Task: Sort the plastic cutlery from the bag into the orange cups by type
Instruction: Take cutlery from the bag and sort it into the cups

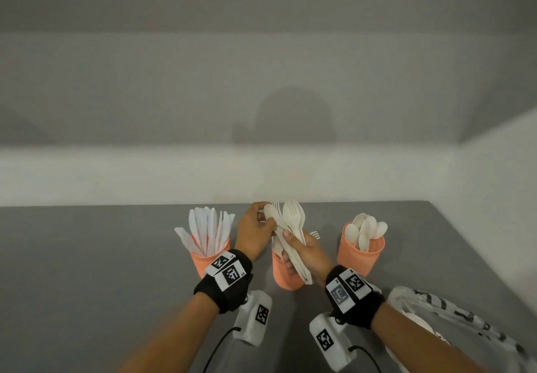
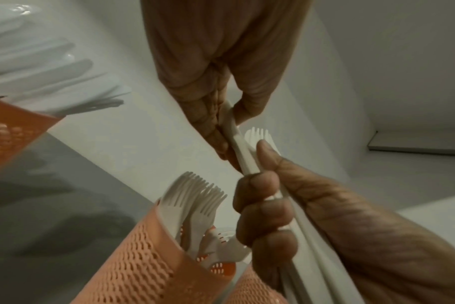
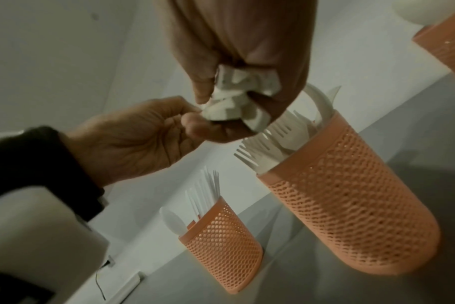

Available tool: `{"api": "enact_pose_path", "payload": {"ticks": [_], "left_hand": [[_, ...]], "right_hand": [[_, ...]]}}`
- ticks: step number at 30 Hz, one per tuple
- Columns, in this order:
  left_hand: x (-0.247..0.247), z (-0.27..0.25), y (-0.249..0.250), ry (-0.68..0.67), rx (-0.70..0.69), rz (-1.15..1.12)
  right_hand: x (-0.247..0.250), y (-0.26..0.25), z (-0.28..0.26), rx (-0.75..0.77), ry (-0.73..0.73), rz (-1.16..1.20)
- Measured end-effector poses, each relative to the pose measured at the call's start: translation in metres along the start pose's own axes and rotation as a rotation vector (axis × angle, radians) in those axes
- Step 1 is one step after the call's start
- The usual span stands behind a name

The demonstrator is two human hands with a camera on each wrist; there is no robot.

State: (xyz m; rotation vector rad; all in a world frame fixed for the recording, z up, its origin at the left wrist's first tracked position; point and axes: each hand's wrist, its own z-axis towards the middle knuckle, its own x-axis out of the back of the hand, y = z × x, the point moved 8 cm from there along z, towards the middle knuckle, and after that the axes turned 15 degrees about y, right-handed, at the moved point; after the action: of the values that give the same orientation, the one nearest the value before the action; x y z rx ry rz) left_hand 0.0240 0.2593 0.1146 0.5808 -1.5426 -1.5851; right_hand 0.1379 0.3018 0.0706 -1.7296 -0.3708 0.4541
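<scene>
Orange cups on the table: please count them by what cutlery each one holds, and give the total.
Cup with knives: 1
Cup with forks: 1
Cup with spoons: 1
Total: 3 orange cups

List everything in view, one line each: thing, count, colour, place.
orange cups: three, orange mesh, in a row on the table
knives: many, white, in the left cup
forks: several, cream, in the middle cup
spoons: several, cream, in the right cup
cutlery bundle: one, cream, held above the middle cup
plastic bag: one, clear with black print, table's right side
table: one, grey
left hand: pinches a piece in the bundle
right hand: grips the bundle
</scene>
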Motion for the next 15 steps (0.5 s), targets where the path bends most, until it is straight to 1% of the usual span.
{"api": "enact_pose_path", "payload": {"ticks": [4, 8, 13, 15], "left_hand": [[-0.002, 0.0, -0.005, -0.051, -0.023, 0.024], [-0.004, -0.002, -0.004, -0.094, -0.082, 0.07], [-0.003, -0.001, 0.007, -0.047, -0.209, 0.195], [-0.002, 0.001, 0.007, -0.008, -0.22, 0.244]], "right_hand": [[-0.002, 0.007, 0.001, -0.04, -0.04, -0.05], [0.002, 0.011, 0.004, -0.04, -0.023, -0.1], [0.005, 0.012, 0.005, 0.006, 0.003, -0.128], [0.005, 0.013, 0.004, 0.007, 0.009, -0.14]]}}
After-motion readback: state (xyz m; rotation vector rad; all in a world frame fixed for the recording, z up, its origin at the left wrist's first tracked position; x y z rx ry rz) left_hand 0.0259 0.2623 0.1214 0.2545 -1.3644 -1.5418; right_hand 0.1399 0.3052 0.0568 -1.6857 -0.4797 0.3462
